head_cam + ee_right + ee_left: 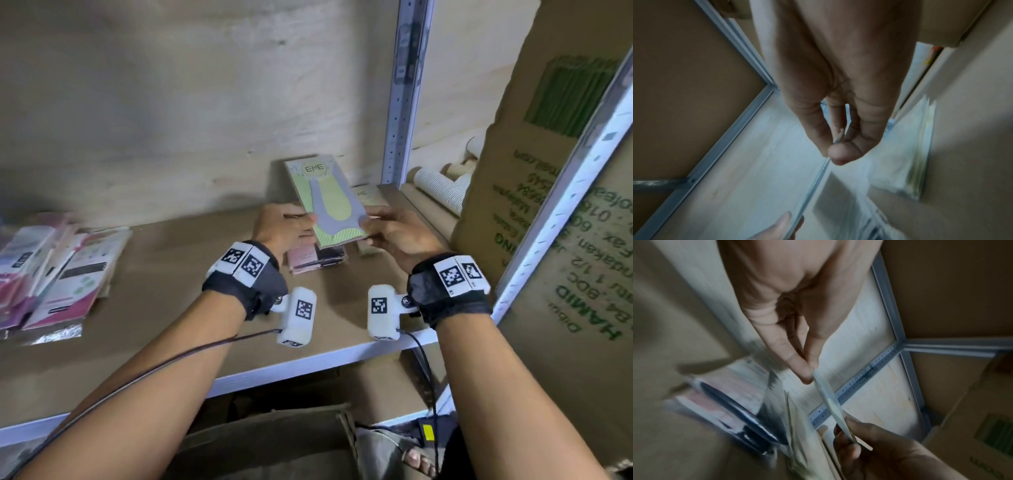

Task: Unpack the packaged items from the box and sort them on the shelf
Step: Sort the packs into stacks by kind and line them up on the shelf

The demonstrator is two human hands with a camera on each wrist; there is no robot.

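A flat packet [330, 202] is held above the shelf board [178, 281] between left hand [281, 228] and right hand [399, 236] — a small stack [317, 258] lies beneath; a packet pile [51, 270] far left, a cardboard box [534, 144] right.

Storage corner behind the racking

A pale plywood back wall [171, 102] stands behind a grey perforated metal upright [399, 113]. Right of the upright lie cream ribbed paper rolls [438, 190] and short cardboard tubes [459, 168]. At the bottom, a sandalled foot [416, 460] shows beside a small yellow tag [427, 433].
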